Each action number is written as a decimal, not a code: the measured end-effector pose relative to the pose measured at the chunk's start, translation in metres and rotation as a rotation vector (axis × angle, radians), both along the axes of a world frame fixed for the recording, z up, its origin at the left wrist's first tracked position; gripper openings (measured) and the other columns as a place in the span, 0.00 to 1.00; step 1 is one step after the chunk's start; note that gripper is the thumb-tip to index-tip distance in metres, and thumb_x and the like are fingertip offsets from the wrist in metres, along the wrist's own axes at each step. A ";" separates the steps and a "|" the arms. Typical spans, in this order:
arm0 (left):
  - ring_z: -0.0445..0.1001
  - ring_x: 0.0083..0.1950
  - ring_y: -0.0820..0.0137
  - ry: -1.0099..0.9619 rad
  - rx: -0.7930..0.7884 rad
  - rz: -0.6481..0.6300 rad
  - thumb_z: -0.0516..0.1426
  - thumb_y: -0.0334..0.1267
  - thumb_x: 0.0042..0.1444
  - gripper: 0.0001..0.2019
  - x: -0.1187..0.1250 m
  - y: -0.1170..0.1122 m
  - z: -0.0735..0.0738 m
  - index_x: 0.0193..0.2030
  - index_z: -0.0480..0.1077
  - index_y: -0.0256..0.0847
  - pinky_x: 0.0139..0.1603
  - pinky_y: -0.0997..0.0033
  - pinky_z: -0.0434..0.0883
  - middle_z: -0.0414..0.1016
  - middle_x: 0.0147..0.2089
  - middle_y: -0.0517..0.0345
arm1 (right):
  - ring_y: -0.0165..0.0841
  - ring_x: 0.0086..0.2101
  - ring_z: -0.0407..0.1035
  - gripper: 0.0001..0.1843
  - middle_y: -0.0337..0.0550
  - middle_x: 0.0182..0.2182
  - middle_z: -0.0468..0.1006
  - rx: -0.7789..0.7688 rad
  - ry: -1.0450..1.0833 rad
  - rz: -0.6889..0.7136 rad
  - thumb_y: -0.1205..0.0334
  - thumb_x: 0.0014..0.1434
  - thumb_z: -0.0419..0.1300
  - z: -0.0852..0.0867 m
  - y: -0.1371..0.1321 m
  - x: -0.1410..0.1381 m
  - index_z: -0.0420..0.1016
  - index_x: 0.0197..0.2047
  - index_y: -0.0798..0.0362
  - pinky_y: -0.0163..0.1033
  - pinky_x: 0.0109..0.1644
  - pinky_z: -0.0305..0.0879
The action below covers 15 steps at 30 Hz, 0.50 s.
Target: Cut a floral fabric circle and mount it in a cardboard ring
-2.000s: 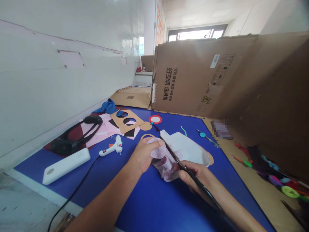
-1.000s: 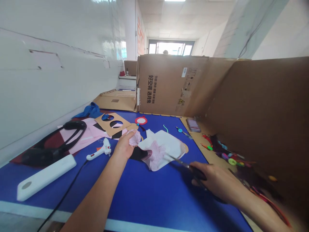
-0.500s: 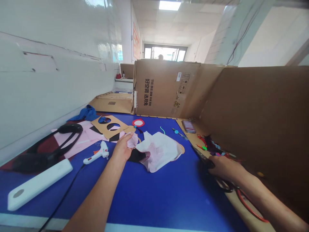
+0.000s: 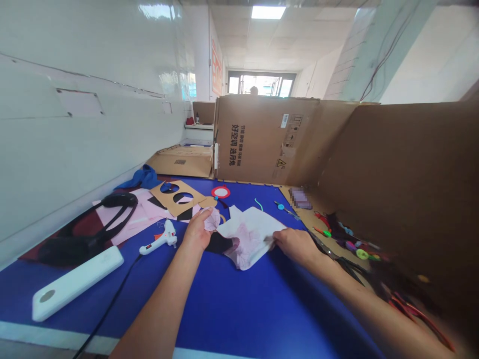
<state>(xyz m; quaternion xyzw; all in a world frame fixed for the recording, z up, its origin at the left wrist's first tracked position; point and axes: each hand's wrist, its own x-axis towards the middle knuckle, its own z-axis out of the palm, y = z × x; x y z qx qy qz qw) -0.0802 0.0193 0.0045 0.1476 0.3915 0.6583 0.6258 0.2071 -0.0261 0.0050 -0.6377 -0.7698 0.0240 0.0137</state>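
Note:
My left hand [image 4: 199, 230] is closed on a small round piece of pale pink fabric [image 4: 212, 220], pinched between thumb and fingers. My right hand [image 4: 294, 243] has its fingers pressed on the right edge of a crumpled white and pink sheet of fabric [image 4: 249, 232]. A black piece [image 4: 217, 243] lies partly under that sheet, between the two hands. Black-handled scissors [image 4: 329, 253] rest at the table's right side, just past my right forearm. Left of my left hand stands a white hot glue gun [image 4: 160, 238] with its cord trailing to the front.
At left lie a white oblong device [image 4: 78, 283], a black strapped item [image 4: 86, 234], pink sheets [image 4: 129, 214] and a cardboard piece with round holes [image 4: 174, 197]. A red-rimmed white oval [image 4: 220, 192] and a compass [image 4: 286, 209] lie farther back. Tall cardboard [image 4: 262, 139] walls the back and right.
My right hand has left the scissors at the right and moved left to the edge of the white and pink fabric. My left hand still holds the round piece. The view has shifted slightly.

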 end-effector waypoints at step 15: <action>0.82 0.27 0.71 0.009 -0.027 -0.020 0.58 0.21 0.63 0.08 0.009 -0.002 0.005 0.36 0.75 0.34 0.30 0.75 0.80 0.82 0.29 0.54 | 0.38 0.30 0.78 0.11 0.41 0.31 0.84 0.097 1.756 -0.194 0.54 0.52 0.70 0.068 0.008 -0.011 0.77 0.37 0.49 0.40 0.34 0.75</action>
